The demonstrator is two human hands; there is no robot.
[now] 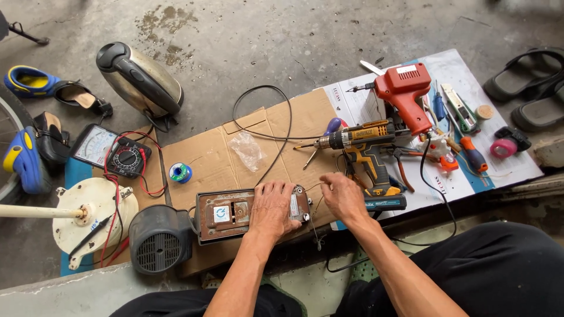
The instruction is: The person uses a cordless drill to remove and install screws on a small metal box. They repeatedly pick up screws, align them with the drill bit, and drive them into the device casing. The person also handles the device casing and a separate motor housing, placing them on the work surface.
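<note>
Two hands (pixel 274 208) (pixel 342 196), one rusty box (pixel 226 214), one drill (pixel 364 147)

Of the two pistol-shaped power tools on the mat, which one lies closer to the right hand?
The yellow-and-black cordless drill, just beyond the right hand. The red soldering gun lies farther away, behind it.

This is an informal repair spot set up on a bare concrete floor (pixel 282 41), likely at a home. Flattened cardboard (pixel 211 158) serves as the work surface, strewn with a cordless drill (pixel 364 147), a red soldering gun (pixel 405 94), screwdrivers (pixel 473 154) and a multimeter (pixel 111 154). A kettle (pixel 141 79), a fan motor (pixel 160 239) and sandals (pixel 531 79) lie around.
</note>
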